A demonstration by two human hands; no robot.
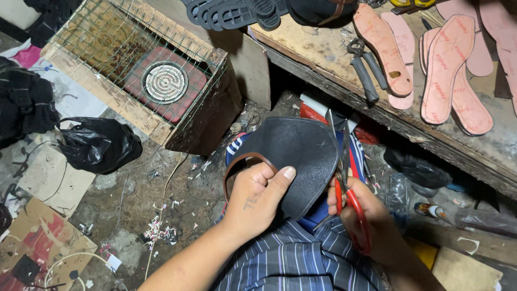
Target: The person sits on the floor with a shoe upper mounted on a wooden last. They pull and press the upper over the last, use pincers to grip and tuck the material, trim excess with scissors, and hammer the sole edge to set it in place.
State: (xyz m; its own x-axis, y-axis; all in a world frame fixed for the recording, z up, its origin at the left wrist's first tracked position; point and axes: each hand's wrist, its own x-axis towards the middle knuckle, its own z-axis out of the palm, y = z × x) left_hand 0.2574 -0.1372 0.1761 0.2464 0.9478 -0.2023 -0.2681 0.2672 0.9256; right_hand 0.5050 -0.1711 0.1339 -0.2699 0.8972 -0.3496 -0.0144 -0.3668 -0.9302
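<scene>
My left hand (257, 198) grips a black sandal sole (293, 151) by its lower edge, thumb on top, with a brown strap (237, 164) looping out to the left of the fingers. My right hand (358, 207) is closed on red-handled scissors (347, 188), whose blades meet the sole's right edge. Both hands are over my lap, above a blue striped shirt (301, 258).
A wooden workbench (334, 59) at the upper right carries pink insoles (449, 64), pliers (366, 67) and black soles (231, 13). A wire-topped wooden box with an electric coil heater (164, 82) stands at the upper left. A black plastic bag (99, 143), cardboard and scraps litter the floor.
</scene>
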